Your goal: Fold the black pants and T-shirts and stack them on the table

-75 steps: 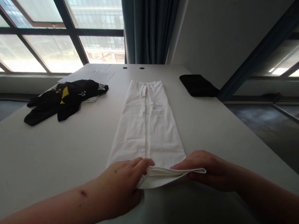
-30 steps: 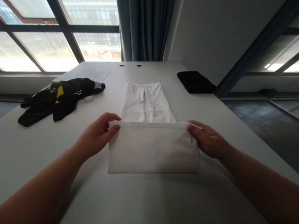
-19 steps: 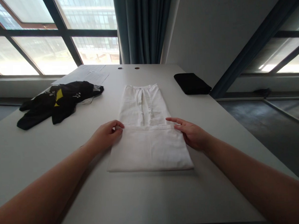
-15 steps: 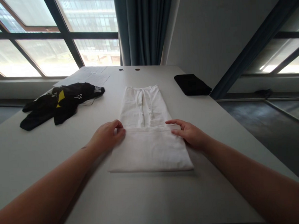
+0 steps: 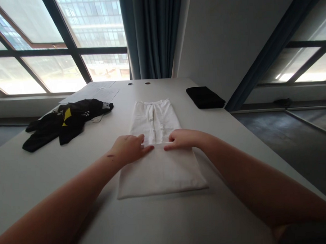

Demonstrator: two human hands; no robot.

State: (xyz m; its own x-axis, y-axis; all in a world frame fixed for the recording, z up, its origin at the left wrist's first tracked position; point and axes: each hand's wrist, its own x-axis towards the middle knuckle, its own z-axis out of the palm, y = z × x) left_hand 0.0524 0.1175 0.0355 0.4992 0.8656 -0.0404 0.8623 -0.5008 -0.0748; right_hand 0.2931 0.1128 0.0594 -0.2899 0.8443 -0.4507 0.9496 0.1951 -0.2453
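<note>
White trousers (image 5: 154, 118) lie lengthwise on the pale table (image 5: 223, 141), waistband at the far end, with the leg ends folded up over the upper part. My left hand (image 5: 129, 149) rests flat on the folded edge, left of the middle, fingers stretched out. Beside it my right hand (image 5: 181, 139) presses the same edge, fingers lying flat and pointing left. Both hands are near the centre of the fold and hold nothing.
A crumpled black garment with a yellow patch (image 5: 64, 119) lies at the left. A folded black cloth (image 5: 205, 97) sits at the far right. Sheets of paper (image 5: 97, 93) lie at the far left, by two round holes (image 5: 138, 83). The table's right edge drops to the floor.
The leg ends were lifted from the near edge and folded away from me onto the trousers. Both hands then let go of the corners and slid inward along the folded edge.
</note>
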